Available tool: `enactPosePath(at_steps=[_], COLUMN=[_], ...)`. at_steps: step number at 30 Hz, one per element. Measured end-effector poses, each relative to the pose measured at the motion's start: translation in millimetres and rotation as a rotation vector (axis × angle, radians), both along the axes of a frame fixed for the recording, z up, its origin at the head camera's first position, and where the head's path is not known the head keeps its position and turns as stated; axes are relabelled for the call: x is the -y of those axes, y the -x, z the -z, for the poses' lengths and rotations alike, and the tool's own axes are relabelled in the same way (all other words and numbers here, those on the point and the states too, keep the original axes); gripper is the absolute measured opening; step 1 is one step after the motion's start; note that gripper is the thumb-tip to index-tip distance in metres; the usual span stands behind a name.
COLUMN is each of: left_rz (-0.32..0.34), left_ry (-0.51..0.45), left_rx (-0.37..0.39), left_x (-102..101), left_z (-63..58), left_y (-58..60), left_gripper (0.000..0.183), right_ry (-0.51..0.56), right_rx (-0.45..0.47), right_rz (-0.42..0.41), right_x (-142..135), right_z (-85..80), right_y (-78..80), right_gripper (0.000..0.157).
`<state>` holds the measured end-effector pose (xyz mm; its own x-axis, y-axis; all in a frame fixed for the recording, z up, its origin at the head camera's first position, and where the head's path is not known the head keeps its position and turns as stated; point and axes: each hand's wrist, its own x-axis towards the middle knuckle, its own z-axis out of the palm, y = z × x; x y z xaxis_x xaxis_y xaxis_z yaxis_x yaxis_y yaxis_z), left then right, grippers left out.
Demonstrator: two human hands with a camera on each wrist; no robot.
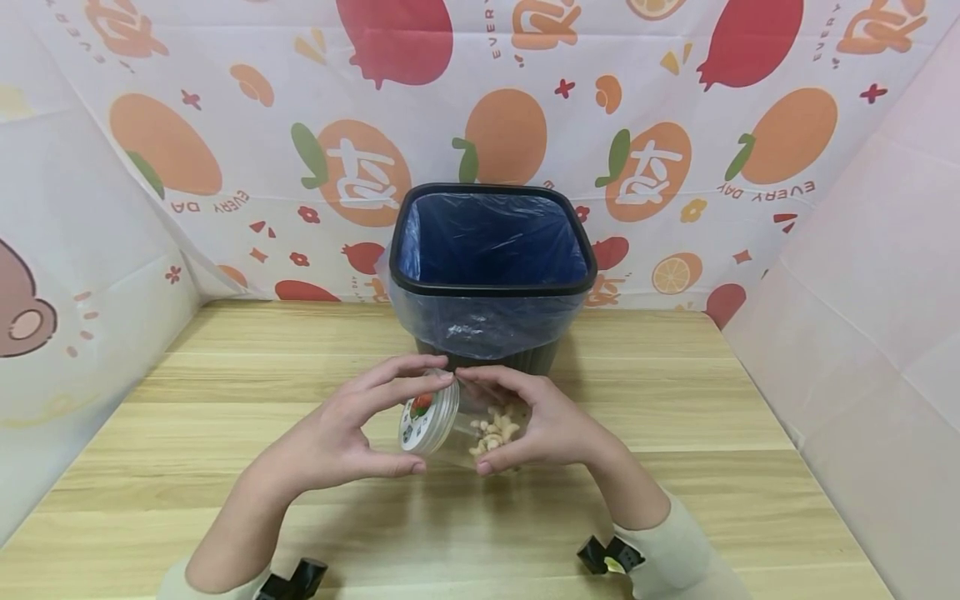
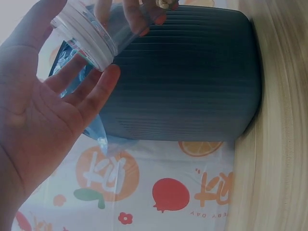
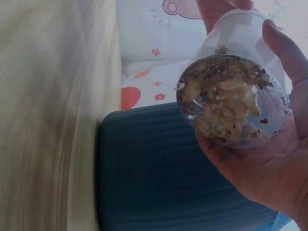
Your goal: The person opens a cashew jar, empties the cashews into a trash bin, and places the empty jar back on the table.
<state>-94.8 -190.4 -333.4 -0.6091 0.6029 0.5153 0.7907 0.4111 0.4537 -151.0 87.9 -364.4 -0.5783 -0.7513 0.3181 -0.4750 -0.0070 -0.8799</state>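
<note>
Left hand (image 1: 341,427) spans the lid (image 1: 431,417), thumb below and fingertips along the upper rim, the palm standing well off it; right hand (image 1: 551,425) curls round the clear body of the lidded jar (image 3: 232,39), thumb on one side and fingers on the other. The jar lies tipped on its side between the two hands, lid to the left, held off the wood-grain tabletop (image 1: 675,400). Inside, cashew nuts (image 1: 497,429) and dark crumbs (image 3: 231,63) show through the base; what the crumbs are, I cannot tell.

It looks like thin plastic, so I'd expect it to be light, smooth, a little slippery and likelier to dent than break. The broad side near the base seems the best place for a firm hold, with fingertips on the lid's rim for turning. Squeezing hard could flex the wall, and the loose nuts would shift the weight about.

Just beyond the hands stands a ribbed trash bin (image 1: 495,290), its translucent liner (image 1: 487,325) folded over the black rim. It leaves little room for forward movement, and the overhanging film could catch the fingers. Behind it hangs fruit-printed cloth (image 1: 506,133)
</note>
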Motion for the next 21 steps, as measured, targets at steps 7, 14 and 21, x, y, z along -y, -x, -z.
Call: enactPosePath(at_steps=[7, 14, 21], left_rz=[-0.003, -0.031, -0.094], left_ry=[-0.010, -0.006, 0.013], left_rx=[0.015, 0.029, 0.082], left_x=[-0.4, -1.0, -1.6], left_z=[0.6, 1.8, 1.7], left_y=[-0.4, -0.9, -1.3], left_gripper=[0.081, 0.080, 0.080], right_ry=[0.003, -0.022, -0.056], right_rx=[0.017, -0.009, -0.066], right_rz=[-0.006, 0.015, 0.056], right_x=[0.4, 0.5, 1.5], right_z=[-1.2, -2.4, -3.1], right_y=[-0.9, -2.5, -4.3], right_gripper=[0.091, 0.090, 0.092])
